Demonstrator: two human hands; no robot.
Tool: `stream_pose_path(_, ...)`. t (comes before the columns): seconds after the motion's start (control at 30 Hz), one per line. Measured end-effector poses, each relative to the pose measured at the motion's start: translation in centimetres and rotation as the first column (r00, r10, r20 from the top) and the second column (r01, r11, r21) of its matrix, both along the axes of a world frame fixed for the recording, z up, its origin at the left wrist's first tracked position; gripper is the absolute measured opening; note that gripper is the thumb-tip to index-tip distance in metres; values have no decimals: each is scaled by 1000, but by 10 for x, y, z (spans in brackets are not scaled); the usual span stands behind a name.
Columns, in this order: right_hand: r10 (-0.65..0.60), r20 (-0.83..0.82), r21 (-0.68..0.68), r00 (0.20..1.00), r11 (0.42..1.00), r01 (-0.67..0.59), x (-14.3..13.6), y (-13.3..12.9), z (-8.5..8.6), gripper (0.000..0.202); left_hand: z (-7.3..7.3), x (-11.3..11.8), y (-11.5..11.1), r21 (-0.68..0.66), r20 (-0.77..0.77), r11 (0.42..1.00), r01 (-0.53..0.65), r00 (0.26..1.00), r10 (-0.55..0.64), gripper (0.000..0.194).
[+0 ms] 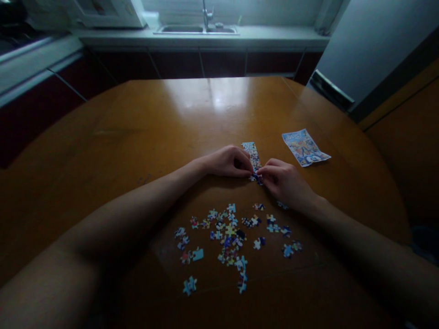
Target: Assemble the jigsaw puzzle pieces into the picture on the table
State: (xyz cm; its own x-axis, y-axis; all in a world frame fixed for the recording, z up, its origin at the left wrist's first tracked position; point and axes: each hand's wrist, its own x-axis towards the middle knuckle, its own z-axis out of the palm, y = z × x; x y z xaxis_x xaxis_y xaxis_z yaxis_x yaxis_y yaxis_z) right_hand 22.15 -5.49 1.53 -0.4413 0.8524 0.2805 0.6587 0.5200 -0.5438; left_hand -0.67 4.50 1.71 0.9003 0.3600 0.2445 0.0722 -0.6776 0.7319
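On the wooden table lies a narrow joined strip of jigsaw puzzle [253, 154], running away from me. At its near end, my left hand [231, 161] comes in from the left, thumb and fingertips pinched together on the strip's edge. My right hand [283, 180] meets it from the right, its fingertips closed at the same end, on a small dark puzzle piece [258, 178]. The fingers partly cover that piece, so whether it is joined to the strip is hidden. Many loose puzzle pieces [229, 230] lie scattered nearer to me, some in small clusters.
A creased picture sheet [305, 147] lies right of the strip. The brown table [137, 114] has a rounded edge. Beyond it stand a counter with a sink [181, 29] and faucet [206, 16], and a fridge [370, 50] at the right.
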Motion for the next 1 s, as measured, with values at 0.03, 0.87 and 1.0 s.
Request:
stream_pose_path(0.03, 10, 5, -3, 1000, 1000, -10, 0, -1, 0, 20, 1, 0, 0, -18, 3, 1000, 8, 1000, -8, 15)
stream_pose_path(0.87, -30, -13, -32, 999, 999, 29, 1, -1, 0, 27, 6, 0, -1, -40, -38, 999, 33, 999, -34, 29)
stream_pose_path(1.0, -61, -27, -14, 998, 998, 61, 2, -1, 0, 26, 6, 0, 1, -39, -22, 999, -3, 1000, 3, 30)
